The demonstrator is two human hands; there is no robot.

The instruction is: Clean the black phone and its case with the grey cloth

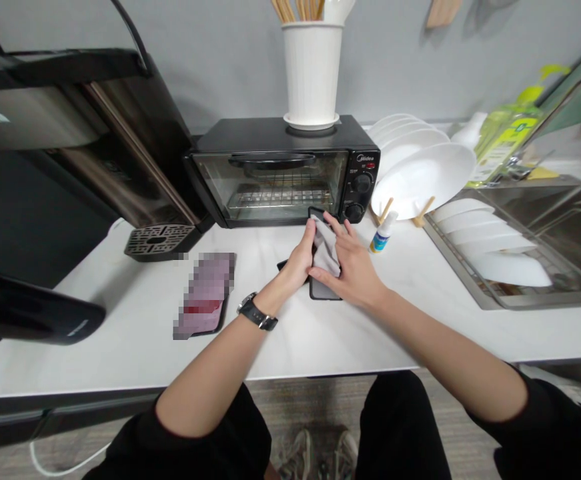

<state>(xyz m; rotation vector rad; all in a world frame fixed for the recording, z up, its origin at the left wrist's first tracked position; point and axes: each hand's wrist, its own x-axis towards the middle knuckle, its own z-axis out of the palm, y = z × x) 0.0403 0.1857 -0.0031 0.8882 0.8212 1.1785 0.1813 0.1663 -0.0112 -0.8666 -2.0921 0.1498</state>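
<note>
A dark phone point(320, 291) is held tilted over the white counter point(290, 333) in front of the toaster oven. My left hand point(297, 261), with a watch on the wrist, grips the phone's left edge. My right hand point(353, 267) presses a grey cloth point(326, 250) against the phone's face, fingers closed on the cloth. Most of the phone is hidden under the cloth and my hands.
A second phone point(205, 295) lies flat on the counter to the left. A small spray bottle point(383, 233) stands right of my hands. Behind are a black toaster oven point(283, 170) with a white utensil holder point(313, 70), racked white plates point(420, 173), a sink point(530, 247) and a coffee machine point(95, 133).
</note>
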